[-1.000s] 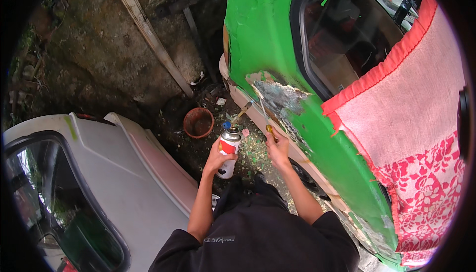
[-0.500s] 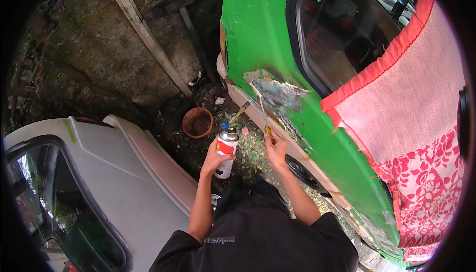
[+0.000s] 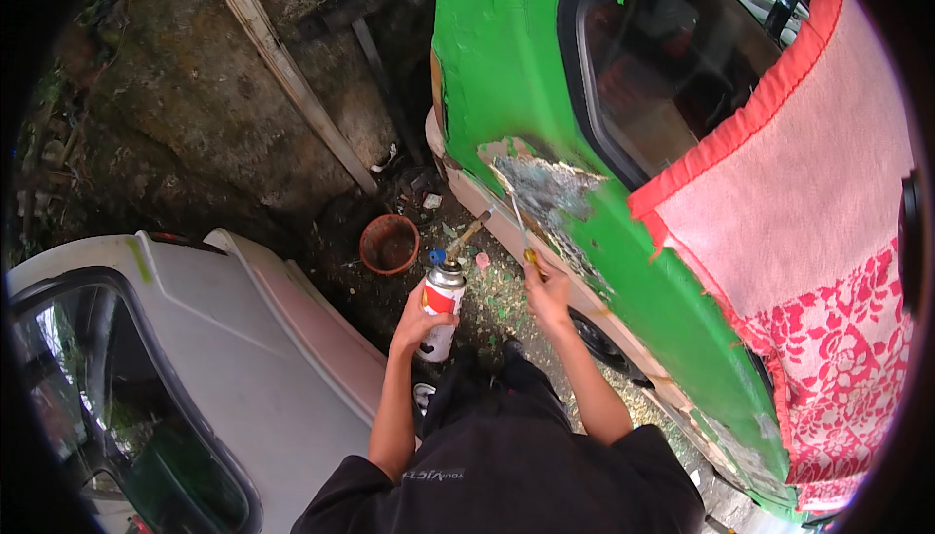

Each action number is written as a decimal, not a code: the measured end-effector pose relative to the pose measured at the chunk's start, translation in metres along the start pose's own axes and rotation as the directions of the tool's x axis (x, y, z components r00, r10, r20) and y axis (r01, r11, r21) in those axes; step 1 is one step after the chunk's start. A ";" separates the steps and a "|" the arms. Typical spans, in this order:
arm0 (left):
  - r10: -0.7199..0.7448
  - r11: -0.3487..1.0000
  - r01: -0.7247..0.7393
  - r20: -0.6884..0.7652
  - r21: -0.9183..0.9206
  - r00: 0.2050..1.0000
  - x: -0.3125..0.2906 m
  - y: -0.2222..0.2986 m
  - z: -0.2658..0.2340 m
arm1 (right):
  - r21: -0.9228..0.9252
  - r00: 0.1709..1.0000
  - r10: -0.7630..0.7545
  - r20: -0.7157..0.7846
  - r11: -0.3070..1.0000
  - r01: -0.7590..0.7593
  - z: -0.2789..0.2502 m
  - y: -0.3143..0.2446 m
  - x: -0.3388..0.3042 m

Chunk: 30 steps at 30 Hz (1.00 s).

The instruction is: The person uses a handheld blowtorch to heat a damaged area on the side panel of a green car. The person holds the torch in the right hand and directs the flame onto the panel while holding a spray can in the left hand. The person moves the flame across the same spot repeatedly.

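My left hand (image 3: 417,322) is wrapped round a gas torch (image 3: 444,302), a white and red canister with a brass nozzle and a blue knob. Its nozzle points up and right at the lower side of a green car (image 3: 506,57). In my right hand (image 3: 547,292) is a screwdriver (image 3: 527,241) with a yellow handle; its long thin shaft reaches to the car's body. By the tip lies a bare grey patch (image 3: 550,186) with torn, scorched paint edges. Whether a flame burns at the nozzle is hard to see.
A pink and red towel (image 3: 769,173) hangs over the green car at right. On the left stands a grey-white car (image 3: 234,339). A terracotta pot (image 3: 390,245) and paint flakes (image 3: 502,290) lie on the ground between them. A wooden plank (image 3: 282,66) leans farther back.
The torch has dropped slightly toward me and to the left, its nozzle a little farther from the bare patch. My right hand has shifted slightly right, with the screwdriver still on the car.
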<state>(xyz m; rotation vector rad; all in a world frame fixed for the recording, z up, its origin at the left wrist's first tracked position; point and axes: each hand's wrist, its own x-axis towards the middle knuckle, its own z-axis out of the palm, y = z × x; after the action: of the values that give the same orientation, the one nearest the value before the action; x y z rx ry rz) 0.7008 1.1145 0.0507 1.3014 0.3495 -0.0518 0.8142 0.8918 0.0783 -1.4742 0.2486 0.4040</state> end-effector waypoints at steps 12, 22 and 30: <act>0.046 0.998 -0.046 -0.002 0.034 0.999 -0.009 0.009 -0.004 | -0.201 0.967 -0.255 0.009 0.947 0.252 0.004 0.036 0.038; 0.083 0.994 -0.080 -0.031 0.078 0.996 -0.012 0.011 -0.012 | -0.058 0.997 -0.073 0.019 0.996 0.074 0.003 0.015 0.020; -0.001 0.998 0.007 -0.083 0.070 0.997 -0.036 0.018 -0.022 | 0.290 0.933 0.158 0.322 0.922 -0.257 -0.021 -0.001 -0.012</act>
<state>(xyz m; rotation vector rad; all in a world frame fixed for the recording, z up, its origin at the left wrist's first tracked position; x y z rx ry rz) 0.6658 1.1345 0.0732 1.3748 0.4242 -0.0138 0.8057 0.8697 0.0826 -1.0451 0.2241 0.7147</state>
